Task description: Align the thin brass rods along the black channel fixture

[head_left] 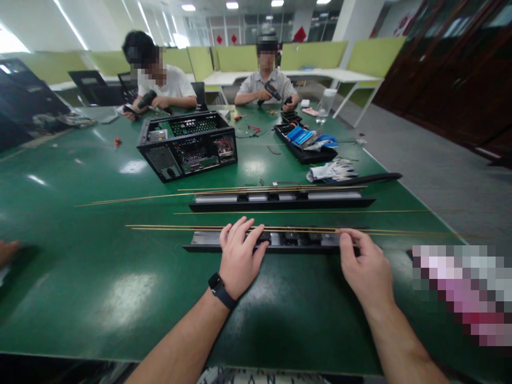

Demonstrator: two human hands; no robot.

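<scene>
A long black-edged metal channel [208, 241] lies across the table in front of me, with dark blocks [291, 237] set along its inside. Thin brass-coloured rods [156, 228] run lengthwise over it and stick out past both ends. My left hand [242, 261], with a dark watch on the wrist, rests on the channel with its fingers spread across the rods. Near the channel's right end, the thumb and forefinger of my right hand [366, 266] are pinched together at the rods; the exact grip is partly hidden.
A second channel [280, 203] with rods lies just beyond. Farther back are an open black computer case [188, 152], a black tray [316, 156] and white-blue gloves [332, 172]. Two people sit opposite holding power drills [273, 90]. Another person's hand [8, 252] shows at left.
</scene>
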